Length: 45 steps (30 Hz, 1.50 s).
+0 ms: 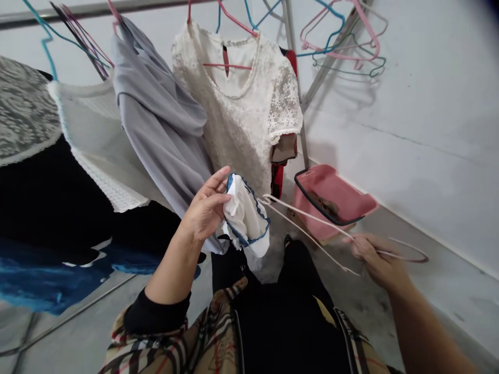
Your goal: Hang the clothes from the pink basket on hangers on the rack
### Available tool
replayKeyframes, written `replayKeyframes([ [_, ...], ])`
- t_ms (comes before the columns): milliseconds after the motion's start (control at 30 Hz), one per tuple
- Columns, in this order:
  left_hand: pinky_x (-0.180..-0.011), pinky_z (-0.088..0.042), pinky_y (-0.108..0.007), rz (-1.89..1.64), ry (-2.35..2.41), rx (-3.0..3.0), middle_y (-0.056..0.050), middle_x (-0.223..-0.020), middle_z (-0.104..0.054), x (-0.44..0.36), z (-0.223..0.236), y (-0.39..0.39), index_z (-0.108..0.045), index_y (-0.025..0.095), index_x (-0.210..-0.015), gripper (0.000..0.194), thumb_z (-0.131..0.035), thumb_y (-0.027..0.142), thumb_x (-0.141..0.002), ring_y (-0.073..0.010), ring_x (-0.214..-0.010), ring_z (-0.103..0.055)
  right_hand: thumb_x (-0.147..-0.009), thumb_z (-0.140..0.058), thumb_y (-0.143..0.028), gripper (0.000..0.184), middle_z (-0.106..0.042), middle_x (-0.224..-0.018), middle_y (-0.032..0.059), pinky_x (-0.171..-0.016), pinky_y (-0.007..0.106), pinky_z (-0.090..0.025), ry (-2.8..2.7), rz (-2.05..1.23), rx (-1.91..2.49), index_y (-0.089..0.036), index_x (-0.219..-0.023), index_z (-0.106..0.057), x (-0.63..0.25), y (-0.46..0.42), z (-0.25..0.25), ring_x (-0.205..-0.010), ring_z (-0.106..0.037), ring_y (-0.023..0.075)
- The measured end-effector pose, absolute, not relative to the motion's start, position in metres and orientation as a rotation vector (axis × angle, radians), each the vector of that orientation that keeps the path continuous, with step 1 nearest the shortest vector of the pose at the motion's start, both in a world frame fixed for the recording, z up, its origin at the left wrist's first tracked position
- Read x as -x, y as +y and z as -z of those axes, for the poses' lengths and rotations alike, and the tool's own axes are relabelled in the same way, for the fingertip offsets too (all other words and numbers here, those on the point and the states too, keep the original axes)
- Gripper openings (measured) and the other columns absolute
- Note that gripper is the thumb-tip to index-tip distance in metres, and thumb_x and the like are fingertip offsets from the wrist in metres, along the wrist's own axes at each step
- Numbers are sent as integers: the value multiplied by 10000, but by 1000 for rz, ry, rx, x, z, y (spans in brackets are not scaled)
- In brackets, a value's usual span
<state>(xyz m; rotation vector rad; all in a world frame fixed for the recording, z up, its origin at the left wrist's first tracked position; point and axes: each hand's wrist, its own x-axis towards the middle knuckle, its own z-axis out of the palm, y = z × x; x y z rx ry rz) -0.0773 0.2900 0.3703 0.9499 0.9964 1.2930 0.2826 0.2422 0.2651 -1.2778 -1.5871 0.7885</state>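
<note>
My left hand (206, 208) is closed on a small, bunched white cloth item with blue scalloped trim (245, 215), pinched at its upper left edge between thumb and fingers. To the right, my right hand (380, 259) grips a pale wire clothes hanger (312, 213) by one end. The hanger's other end points left and lies close to the blue trim; whether the two touch I cannot tell. Behind the cloth item hang a white lace top (237, 114) on a red hanger and a grey garment (156, 98).
A pink basket (312, 213) with a dark handle stands on the floor by the wall, something brown inside. Hangers in pink, blue and green (346, 47) hang at the upper right. A metal rail (136, 6) runs along the top. More clothes, white and black-and-blue (50, 218), hang at left.
</note>
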Motion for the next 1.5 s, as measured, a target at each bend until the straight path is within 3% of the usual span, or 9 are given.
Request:
replayKeyframes([
  [233,-725,-542,-236,-1235,1056,-1068,-39,-1234,-636,70,-361,289,-537,292,-1303,636,-641,137,-694,-161,-988,-639,-907,-482,-421,316,-674,-658,24,-616,295,-524,-1941,-765,1181,-310,-756,-736,-249,250,-292,-617,-632,176],
  [533,-973,-448,-324,-935,1152,-1830,-50,-1220,-670,40,-343,271,-618,243,-1246,413,-580,153,-845,-194,-1105,-604,-930,-481,-451,353,-579,-595,-3,-533,242,-423,-1789,-923,1133,-238,-815,-739,-209,260,-294,-525,-510,109],
  [700,-825,-443,-374,-731,1445,-2548,-31,-1152,-717,38,-356,268,-650,316,-1225,369,-510,185,-910,-233,-937,-599,-925,-480,-451,379,-575,-559,-4,-500,245,-369,-1735,-919,1134,-206,-774,-726,-212,269,-299,-489,-480,97],
  [833,-710,-396,-342,-632,1535,-2883,-26,-852,-753,39,-371,271,-720,347,-1088,250,-581,267,-896,-229,-833,-583,-875,-563,-420,266,-640,-645,6,-540,258,-431,-1719,-811,1100,-234,-753,-710,-216,282,-302,-554,-553,121],
  [967,-552,-319,-274,-603,1648,-2961,-3,-749,-692,42,-372,271,-705,336,-1119,275,-515,257,-937,-146,-657,-557,-807,-651,-382,278,-640,-934,57,-694,334,-507,-1342,-308,1217,-261,-1057,-636,-212,281,-282,-819,-610,193],
  [1067,-540,-327,-253,-730,1750,-2878,5,-792,-683,46,-368,268,-682,337,-1161,288,-508,264,-944,-124,-682,-583,-812,-642,-308,158,-591,-891,55,-714,359,-499,-1188,-75,1207,-266,-953,-582,-203,268,-250,-832,-585,207],
  [1167,-567,-356,-242,-859,1772,-2815,8,-839,-689,47,-367,264,-668,345,-1183,295,-537,269,-930,-118,-709,-598,-842,-611,-286,55,-579,-774,28,-716,346,-491,-1534,-340,1202,-254,-865,-572,-186,260,-212,-744,-570,189],
  [1367,-592,-384,-228,-905,1611,-2822,8,-844,-691,37,-369,254,-651,359,-1216,344,-566,226,-910,-111,-699,-595,-812,-640,-402,271,-616,-1088,121,-958,434,-404,-1838,-770,1388,-195,-985,-626,-155,283,-164,-1060,-532,273],
  [1500,-606,-416,-213,-907,1560,-2806,8,-826,-698,36,-367,249,-662,366,-1203,337,-577,230,-906,-108,-697,-607,-740,-695,-388,244,-632,-1002,93,-931,408,-388,-1794,-1079,1337,-199,-887,-651,-149,296,-157,-1010,-537,251],
])
